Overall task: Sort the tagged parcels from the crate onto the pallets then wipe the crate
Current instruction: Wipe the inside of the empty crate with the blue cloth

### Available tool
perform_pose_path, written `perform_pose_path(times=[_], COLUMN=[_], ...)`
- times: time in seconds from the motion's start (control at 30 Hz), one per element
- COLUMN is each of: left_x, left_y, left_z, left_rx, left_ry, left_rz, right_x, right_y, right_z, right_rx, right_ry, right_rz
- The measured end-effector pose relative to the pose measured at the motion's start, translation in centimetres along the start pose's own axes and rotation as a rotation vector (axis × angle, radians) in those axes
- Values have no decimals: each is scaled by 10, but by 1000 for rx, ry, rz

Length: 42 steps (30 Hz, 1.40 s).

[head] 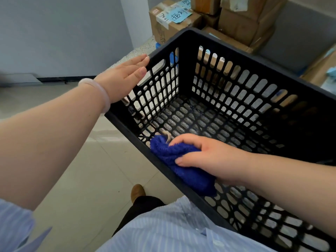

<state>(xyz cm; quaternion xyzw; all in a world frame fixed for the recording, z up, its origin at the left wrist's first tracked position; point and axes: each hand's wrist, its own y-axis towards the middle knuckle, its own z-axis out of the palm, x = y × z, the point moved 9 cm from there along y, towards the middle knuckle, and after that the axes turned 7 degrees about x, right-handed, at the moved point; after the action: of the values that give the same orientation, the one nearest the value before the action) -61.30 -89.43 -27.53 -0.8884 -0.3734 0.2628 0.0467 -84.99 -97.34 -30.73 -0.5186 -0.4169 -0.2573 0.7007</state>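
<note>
Against crate (254,60) near wall | right hand (203,155) grips blue cloth (189,176) | left hand (123,77) flat at end rim | long axis left-to-right

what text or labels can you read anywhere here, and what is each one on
Blue tag on the front cardboard box: handwritten black characters, too skewed to read reliably.
Second blue tag behind it: handwritten, cut off by the frame edge, unreadable.
White label on the same box: black scrawl, unreadable.
Pale label on the rear box: too blurred to read.
Crate and blue cloth: no text visible.
</note>
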Motion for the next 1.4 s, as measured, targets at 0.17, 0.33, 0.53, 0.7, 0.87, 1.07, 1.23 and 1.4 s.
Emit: perform_pose_path(times=[0.17, 0.33, 0.53, 0.7, 0.87, 1.07, 1.23, 1.4], left_x=[1, 2, 1, 2, 7, 3, 4, 12], left_y=[0, 0, 1, 4, 6, 2, 5, 11], left_z=[0, -1, -1, -2, -1, -1, -1, 0], left_rx=[-6, -14, -22, -28, -57, -92, -95, -77], left_ry=[7, 50, 70, 64, 43, 33, 24, 51], left_rz=[-5, -2, 33, 37, 65, 37, 44, 77], right_x=[-31, -117, -130, -66, -36, -72, -106, -149], right_y=[6, 50, 46, -15, -92, -82, -59, -68], right_z=[-1, -15, -18, -15, -7, -8, -9, -18], right_rx=[-2, -53, 28, 62, 124, 205, 248, 324], right_ry=[-413, -594, -613, -527, -429, -669, -801, -883], right_rz=[122, 389, 484, 352, 291, 443, 582, 873])
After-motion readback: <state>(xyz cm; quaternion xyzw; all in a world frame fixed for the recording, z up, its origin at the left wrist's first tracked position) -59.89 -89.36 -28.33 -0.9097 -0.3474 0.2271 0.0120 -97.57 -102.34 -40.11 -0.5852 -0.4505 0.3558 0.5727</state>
